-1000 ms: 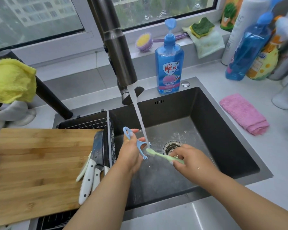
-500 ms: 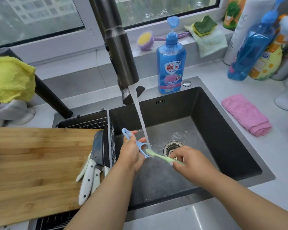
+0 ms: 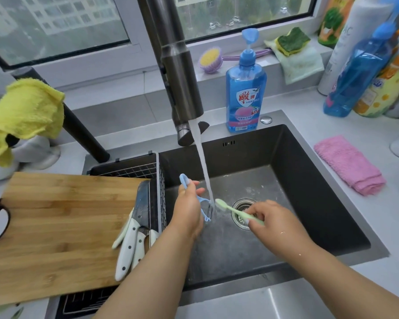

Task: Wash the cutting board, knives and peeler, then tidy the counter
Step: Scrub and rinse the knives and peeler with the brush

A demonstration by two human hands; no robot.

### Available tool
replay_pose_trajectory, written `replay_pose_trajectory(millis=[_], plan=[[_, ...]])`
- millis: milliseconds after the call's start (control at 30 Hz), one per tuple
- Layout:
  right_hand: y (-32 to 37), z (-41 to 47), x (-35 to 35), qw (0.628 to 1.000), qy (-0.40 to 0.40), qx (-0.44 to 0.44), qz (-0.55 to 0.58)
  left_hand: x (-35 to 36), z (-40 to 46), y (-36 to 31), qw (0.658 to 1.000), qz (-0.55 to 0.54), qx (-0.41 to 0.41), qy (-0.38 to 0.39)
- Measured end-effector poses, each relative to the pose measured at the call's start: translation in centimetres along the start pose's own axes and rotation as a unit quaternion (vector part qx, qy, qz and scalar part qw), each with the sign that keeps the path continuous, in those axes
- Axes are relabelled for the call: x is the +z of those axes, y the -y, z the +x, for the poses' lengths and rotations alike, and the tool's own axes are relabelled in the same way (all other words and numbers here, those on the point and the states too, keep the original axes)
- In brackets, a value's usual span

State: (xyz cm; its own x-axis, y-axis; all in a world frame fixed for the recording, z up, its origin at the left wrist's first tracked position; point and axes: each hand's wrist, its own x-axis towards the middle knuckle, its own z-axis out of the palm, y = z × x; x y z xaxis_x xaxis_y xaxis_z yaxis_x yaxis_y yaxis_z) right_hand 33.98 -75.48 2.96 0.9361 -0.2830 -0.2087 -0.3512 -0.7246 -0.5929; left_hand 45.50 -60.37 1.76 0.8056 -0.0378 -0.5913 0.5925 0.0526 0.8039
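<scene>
Kitchen sink under a daylit window

A wide window [image 3: 55, 26] above a pale sill [image 3: 115, 65] shows apartment blocks, trees and parked cars. Grey tiles [image 3: 124, 97] line the wall beneath it, meeting a light grey tabletop [image 3: 332, 125] around the dark sink [image 3: 309, 180] and its faucet [image 3: 180, 72].

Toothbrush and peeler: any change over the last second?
The right hand has drawn the green toothbrush slightly right, so its head now sits just clear of the blue peeler blade rather than against it. The left hand keeps its grip on the peeler under the running water. Knives and cutting board unmoved.
</scene>
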Motion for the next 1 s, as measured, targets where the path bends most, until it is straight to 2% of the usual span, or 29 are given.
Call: replay_pose_trajectory(millis=[100,167,267,400,533,633,700,867,1000], plan=[[0.5,0.0,0.0,1.000,0.003,-0.019,0.005,-0.9,-0.1,0.1,0.986,0.144,0.069,-0.049],[0.9,-0.1,0.2,0.999,0.019,-0.024,-0.018,-1.5,-0.4,0.2,0.970,0.202,0.124,-0.057],[1.2,0.0,0.4,0.999,0.021,-0.014,-0.026,-2.8,-1.4,-0.2,0.957,0.220,0.178,-0.067],[1.7,0.2,0.9,0.999,0.022,-0.010,-0.021,-6.3,-1.9,-0.9,0.941,0.214,0.216,-0.147],[2.0,0.7,1.1,1.000,0.019,-0.009,-0.015,-10.4,-1.6,-1.6,0.941,0.137,0.205,-0.233],[2.4,0.9,1.3,1.000,0.021,-0.007,-0.012,-12.8,-1.3,-2.0,0.946,0.040,0.169,-0.274],[2.7,0.9,1.5,1.000,0.021,-0.009,-0.015,-14.1,-0.8,-1.9,0.947,0.021,0.140,-0.290],[3.7,1.2,1.9,1.000,0.015,-0.003,0.014,-16.0,0.5,-0.3,0.946,0.094,0.090,-0.296],[4.7,2.0,2.1,0.999,0.003,-0.001,0.038,-16.4,-0.1,0.0,0.928,0.187,0.089,-0.310]])
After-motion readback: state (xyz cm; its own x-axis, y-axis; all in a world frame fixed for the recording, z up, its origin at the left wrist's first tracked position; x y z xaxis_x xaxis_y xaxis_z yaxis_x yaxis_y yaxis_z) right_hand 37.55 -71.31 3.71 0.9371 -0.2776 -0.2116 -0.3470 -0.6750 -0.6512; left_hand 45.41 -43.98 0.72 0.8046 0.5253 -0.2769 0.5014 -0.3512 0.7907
